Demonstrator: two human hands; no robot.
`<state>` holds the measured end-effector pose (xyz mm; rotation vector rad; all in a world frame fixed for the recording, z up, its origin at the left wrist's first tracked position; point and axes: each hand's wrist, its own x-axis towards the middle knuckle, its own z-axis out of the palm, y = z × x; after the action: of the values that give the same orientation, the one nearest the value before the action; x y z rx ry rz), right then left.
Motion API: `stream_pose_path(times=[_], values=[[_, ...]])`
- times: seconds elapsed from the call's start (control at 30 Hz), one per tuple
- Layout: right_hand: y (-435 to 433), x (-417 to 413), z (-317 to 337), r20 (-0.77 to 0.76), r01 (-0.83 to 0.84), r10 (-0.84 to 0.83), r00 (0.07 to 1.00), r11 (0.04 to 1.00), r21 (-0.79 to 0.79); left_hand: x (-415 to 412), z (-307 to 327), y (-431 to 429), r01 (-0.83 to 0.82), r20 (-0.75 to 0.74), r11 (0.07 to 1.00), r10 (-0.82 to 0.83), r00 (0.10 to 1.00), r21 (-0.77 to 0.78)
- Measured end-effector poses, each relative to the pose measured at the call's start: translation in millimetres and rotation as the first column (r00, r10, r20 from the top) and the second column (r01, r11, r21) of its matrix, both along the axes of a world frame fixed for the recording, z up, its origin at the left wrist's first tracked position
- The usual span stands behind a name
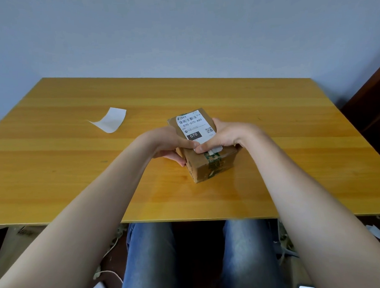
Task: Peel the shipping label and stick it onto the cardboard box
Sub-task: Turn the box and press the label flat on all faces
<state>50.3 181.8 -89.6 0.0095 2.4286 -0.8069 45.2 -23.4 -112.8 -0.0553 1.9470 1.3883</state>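
A small cardboard box (209, 167) with green printed tape stands on the wooden table (77, 170), a little right of centre. A white shipping label (195, 127) with a barcode and "070" lies flat on the box's top. My left hand (169, 144) grips the box's left side, thumb pressing the label's near edge. My right hand (225, 135) grips the right side, its thumb also on the label's near edge, where the label folds over the box's front rim. Both thumbs nearly touch.
A curled white backing sheet (110, 121) lies on the table to the far left of the box. A dark cabinet (372, 105) stands at the right edge. Below the table's front edge are my knees in jeans, cables and scraps on the floor.
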Motion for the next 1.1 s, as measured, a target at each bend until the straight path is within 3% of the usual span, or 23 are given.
stream_pose_path(times=[0.13, 0.2, 0.3, 0.4, 0.6, 0.87, 1.1], values=[[2, 4, -1, -0.011, -0.016, 0.015, 1.0, 0.996, -0.086, 3, 7, -2, 0.016, 0.011, 0.998, -0.015, 1.0, -0.066], [4, 6, 1, -0.032, 0.071, -0.078, 0.996, 0.984, -0.165, 7, 13, -2, -0.042, -0.013, 0.985, 0.04, 0.999, -0.169], [3, 8, 4, -0.086, 0.212, -0.238, 0.967, 0.947, -0.24, 8, 21, 1, -0.237, -0.14, 0.945, 0.209, 0.968, -0.227], [-2, 8, 2, -0.122, 0.231, -0.267, 0.956, 0.94, -0.251, 1, 25, 4, -0.347, -0.314, 0.921, 0.282, 0.907, -0.177], [-13, 10, -4, -0.182, 0.215, -0.257, 0.949, 0.951, -0.224, -1, 24, 20, -0.259, -0.359, 0.933, 0.159, 0.92, -0.249], [-9, 8, -6, -0.188, 0.215, -0.262, 0.947, 0.948, -0.236, -2, 16, 18, -0.273, -0.4, 0.928, 0.157, 0.903, -0.254], [-9, 7, -1, -0.205, 0.124, -0.163, 0.965, 0.974, -0.192, 2, 10, 15, -0.267, -0.414, 0.945, 0.169, 0.894, -0.19]])
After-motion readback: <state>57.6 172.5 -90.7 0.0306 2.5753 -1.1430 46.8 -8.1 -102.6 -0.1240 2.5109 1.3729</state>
